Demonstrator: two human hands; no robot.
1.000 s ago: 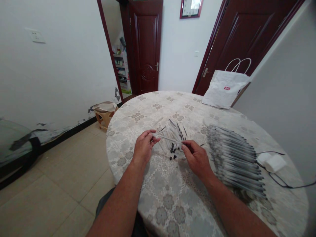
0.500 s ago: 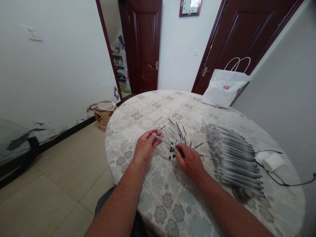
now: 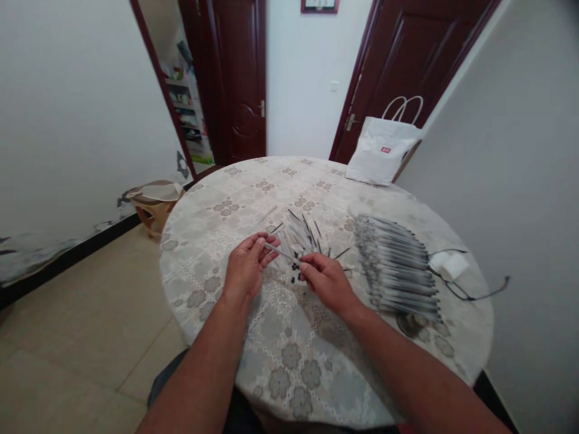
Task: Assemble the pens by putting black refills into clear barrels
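Observation:
Between my two hands is a slim grey pen (image 3: 281, 251), tilted down to the right. My left hand (image 3: 246, 265) pinches its upper left end between thumb and fingers. At the lower right end, the fingertips of my right hand (image 3: 326, 280) close on it and hide its tip. Just beyond the hands, a loose heap of pale tubes (image 3: 296, 229) and thin black sticks (image 3: 310, 230) that look like refills lies on the cloth. Several small black plugs (image 3: 294, 279) sit beside my right fingertips.
Many similar pens (image 3: 398, 265) lie in a row at right. Past them are eyeglasses (image 3: 459, 292) and a folded white tissue (image 3: 452, 265). A white paper bag (image 3: 382, 150) stands at the back of the round, cloth-covered table (image 3: 289, 374). A wooden stool (image 3: 154, 211) is left.
The view has turned right and slightly down, so everything sits further left. My right hand has moved slightly along the pen's right end; both hands keep hold of it.

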